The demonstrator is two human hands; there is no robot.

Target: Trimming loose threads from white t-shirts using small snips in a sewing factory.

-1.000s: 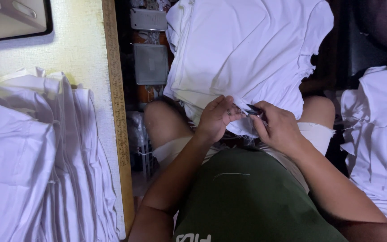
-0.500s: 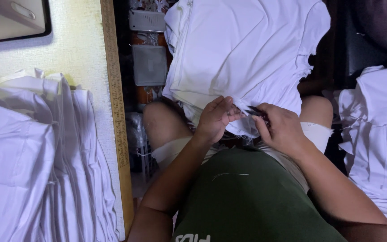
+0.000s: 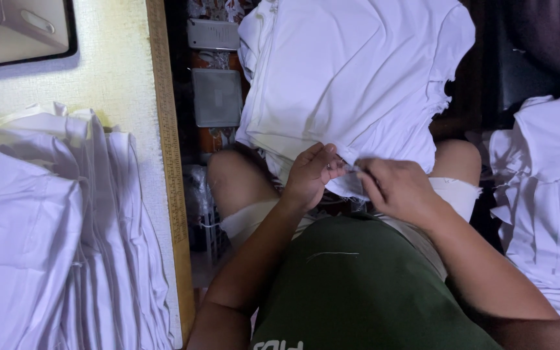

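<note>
Here, I see my left hand (image 3: pixel 311 176) pinching the near edge of the white garment (image 3: pixel 351 84), fingers closed on the cloth. My right hand (image 3: pixel 396 190), just beside it, is closed around a small dark tool I cannot make out, at the same hem. The garment lies across my lap and knees, its long axis running away from both grips, the far end pointing outward. Left of the grips, a stack of white cloth (image 3: pixel 46 240) lies on the tabletop (image 3: pixel 118 78). Since a second ago, my hands have drawn closer together and the tool's tip has become hidden.
</note>
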